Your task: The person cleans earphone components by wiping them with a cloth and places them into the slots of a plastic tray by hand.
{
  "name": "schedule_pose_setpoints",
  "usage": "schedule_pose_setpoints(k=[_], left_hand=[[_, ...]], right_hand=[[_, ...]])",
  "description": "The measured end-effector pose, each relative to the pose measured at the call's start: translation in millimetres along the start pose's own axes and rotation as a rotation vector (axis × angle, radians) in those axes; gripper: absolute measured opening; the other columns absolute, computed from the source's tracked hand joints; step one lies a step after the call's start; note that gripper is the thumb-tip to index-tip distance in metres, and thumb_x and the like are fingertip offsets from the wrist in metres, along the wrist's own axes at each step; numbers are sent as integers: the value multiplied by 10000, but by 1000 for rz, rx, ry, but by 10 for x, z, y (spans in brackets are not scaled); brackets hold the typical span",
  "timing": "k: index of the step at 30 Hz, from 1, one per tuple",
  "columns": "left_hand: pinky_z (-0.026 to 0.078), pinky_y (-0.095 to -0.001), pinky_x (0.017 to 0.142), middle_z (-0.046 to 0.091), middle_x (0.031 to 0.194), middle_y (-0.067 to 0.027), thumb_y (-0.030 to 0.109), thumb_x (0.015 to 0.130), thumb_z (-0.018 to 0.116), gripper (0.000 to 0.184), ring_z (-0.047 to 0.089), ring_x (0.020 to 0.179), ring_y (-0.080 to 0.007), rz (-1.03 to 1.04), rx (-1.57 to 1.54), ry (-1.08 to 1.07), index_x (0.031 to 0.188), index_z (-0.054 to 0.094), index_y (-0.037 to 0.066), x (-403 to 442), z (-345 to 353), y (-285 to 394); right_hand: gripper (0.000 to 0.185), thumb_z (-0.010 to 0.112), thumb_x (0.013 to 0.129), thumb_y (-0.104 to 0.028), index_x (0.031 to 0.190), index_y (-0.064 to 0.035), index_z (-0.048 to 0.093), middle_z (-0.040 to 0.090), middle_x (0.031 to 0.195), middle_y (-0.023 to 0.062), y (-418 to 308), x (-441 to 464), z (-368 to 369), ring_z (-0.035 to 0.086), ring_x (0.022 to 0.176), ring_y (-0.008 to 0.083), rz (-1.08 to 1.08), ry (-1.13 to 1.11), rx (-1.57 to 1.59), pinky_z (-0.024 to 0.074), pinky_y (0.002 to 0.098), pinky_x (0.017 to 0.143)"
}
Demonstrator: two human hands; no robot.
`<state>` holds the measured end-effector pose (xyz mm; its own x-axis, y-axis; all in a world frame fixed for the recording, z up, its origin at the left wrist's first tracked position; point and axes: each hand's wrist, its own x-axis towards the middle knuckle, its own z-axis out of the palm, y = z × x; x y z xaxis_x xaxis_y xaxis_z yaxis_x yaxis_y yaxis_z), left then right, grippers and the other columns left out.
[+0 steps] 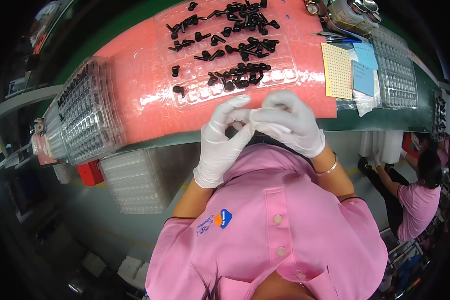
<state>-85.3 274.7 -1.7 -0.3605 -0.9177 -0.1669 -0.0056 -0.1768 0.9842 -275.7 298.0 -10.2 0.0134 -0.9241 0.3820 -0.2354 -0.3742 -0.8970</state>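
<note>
My left hand and my right hand, both in white gloves, meet at the near edge of the bench in front of my chest. Their fingertips are pinched together; anything small between them is hidden. Just beyond them, a clear plastic tray lies on a pink bubble-wrap mat. Many black stemmed pieces, shaped like earbuds, lie on the tray, some in rows and others heaped, such as one piece at its near left corner.
Stacked clear trays stand at the left, more trays at the right. A yellow dotted sheet, blue notes, pens and a container lie right of the mat. Another person is at the far right.
</note>
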Motion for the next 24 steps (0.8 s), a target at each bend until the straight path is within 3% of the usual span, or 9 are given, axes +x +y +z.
schedule_pose_setpoints(k=[3,6,8,11,14,15,18,22,24], left_hand=[[501,-238,766,698,985,-50,-27,823,731,431,639,872,-86,276,251,-53,1221,584,53,21,-4,-7],[504,-248,773,692,999,-61,-10,832,731,457,642,867,-99,245,213,-103,1248,551,51,-31,-41,-11],[506,-253,776,690,1007,-66,-2,837,731,471,643,864,-106,231,193,-128,1262,534,50,-40,-65,-24],[503,-266,811,682,994,-83,8,858,718,502,644,885,-126,-100,-343,-190,1297,479,53,-11,-79,-57],[497,-273,828,678,978,-82,0,865,707,503,639,894,-130,-147,-352,-189,1301,463,58,17,-60,-40],[494,-276,836,675,970,-81,-4,868,701,504,637,898,-132,-173,-356,-187,1304,455,60,18,-55,-32],[490,-267,810,669,952,-76,26,881,699,514,628,881,-127,-204,-389,-252,1328,448,66,1,-52,9],[488,-257,758,659,938,-68,86,902,692,514,614,833,-133,-228,-534,-296,1355,449,66,31,-68,-5],[488,-253,738,656,935,-64,109,910,688,513,608,814,-136,-230,-600,-300,1362,451,65,35,-64,-24]], right_hand=[[113,696,879,-69,966,3,687,649,895,68,-44,122,-70,646,738,114,-12,-169,24,523,226,661],[133,701,875,-82,976,5,698,639,896,55,-95,149,-178,648,729,122,792,-266,612,523,229,635],[144,700,882,-104,990,-9,704,644,886,38,-112,137,-194,637,724,109,827,-273,610,507,222,619],[167,698,896,-149,1019,-37,715,653,865,2,-119,93,-187,614,713,81,896,-279,600,474,210,589],[142,693,890,-130,978,-21,716,637,894,29,-80,60,-36,610,661,67,209,-41,409,432,172,491],[142,693,890,-130,978,-21,716,637,894,29,-95,67,-54,610,661,67,209,-40,409,432,172,491],[160,698,892,-133,1014,-29,706,658,920,34,-174,105,-166,636,716,84,694,-265,573,487,171,577],[184,701,891,-108,1056,-30,685,665,927,36,-92,30,-152,643,768,96,905,-276,761,520,191,680],[178,699,891,-91,1056,-29,680,662,923,35,-99,-13,-62,640,778,95,837,-179,747,520,196,699]])
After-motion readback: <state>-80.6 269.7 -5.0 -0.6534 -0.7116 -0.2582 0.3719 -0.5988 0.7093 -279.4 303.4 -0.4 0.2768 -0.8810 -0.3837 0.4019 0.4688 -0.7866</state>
